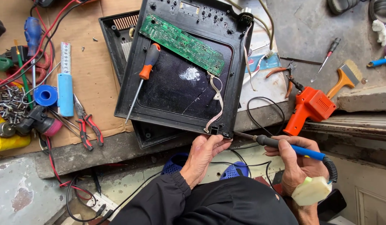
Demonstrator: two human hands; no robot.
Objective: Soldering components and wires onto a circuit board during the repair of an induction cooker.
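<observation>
A black appliance housing (180, 91) lies open on the cardboard, with a green circuit board (182, 43) across its upper part and a flat ribbon cable (216, 104) trailing to its near corner. An orange-handled screwdriver (143, 79) rests on its left side. My left hand (205, 152) grips the housing's near edge beside the corner. My right hand (295, 160) holds a blue-handled soldering iron (284, 146), its tip pointing left at that corner. A pale block (311, 191) sits at my right wrist.
An orange heat gun (309, 106), small pliers (284, 75), a brush (345, 79) and a thin screwdriver (326, 58) lie to the right. On the left are red pliers (86, 125), a blue tube (65, 93), a blue tape roll (46, 95), loose screws (9, 102) and red wires.
</observation>
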